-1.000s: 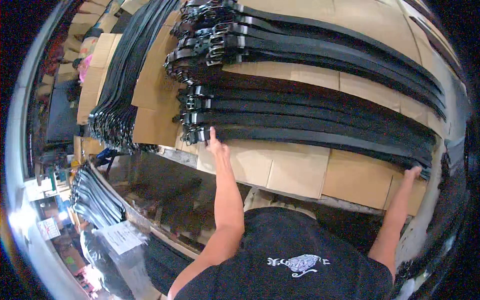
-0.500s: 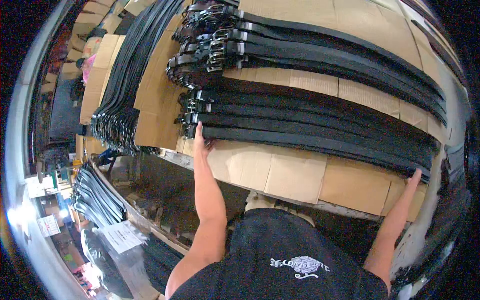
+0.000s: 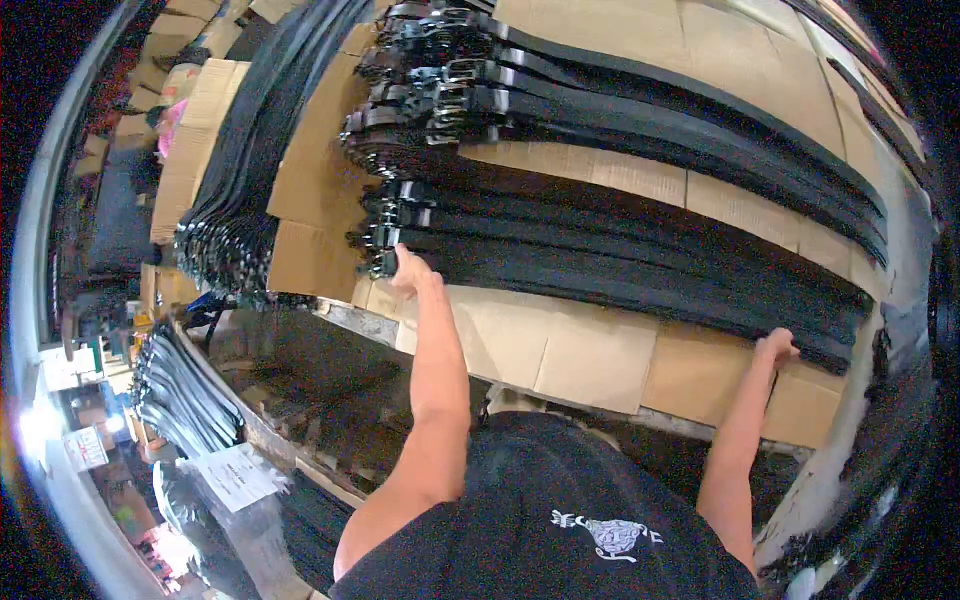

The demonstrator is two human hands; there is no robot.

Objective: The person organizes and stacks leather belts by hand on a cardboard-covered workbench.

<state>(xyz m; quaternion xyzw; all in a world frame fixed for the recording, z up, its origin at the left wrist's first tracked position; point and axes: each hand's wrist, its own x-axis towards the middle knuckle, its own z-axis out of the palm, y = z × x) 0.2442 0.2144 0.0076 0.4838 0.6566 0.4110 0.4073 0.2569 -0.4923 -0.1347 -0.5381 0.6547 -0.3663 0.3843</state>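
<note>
- Head cam, only view here: the pile of black belts (image 3: 610, 255) lies on flattened cardboard (image 3: 540, 340) right in front of the person, tails off to the right.
- Left hand (image 3: 413, 268) is up against the buckle end, partly curled. Its far fingers are hidden, so can't tell if it's actually gripping.
- Right hand (image 3: 776, 345) is at the near edge close to the tail ends, kinda bent, fingertips blurry. Can't tell what it's got hold of, if anything.
- Buckles (image 3: 385, 215) are a dark, grainy jumble, no way I'm counting those. Same with the belts, they overlap too much.
- Upper belt group (image 3: 690, 110) sits beyond the pile; the hanging belts (image 3: 265, 140) at left get cut off up top.
- Countable stuff: two hands, one black T-shirt (image 3: 500, 520), one white print (image 3: 612, 536) on it (illegible to me).
</note>
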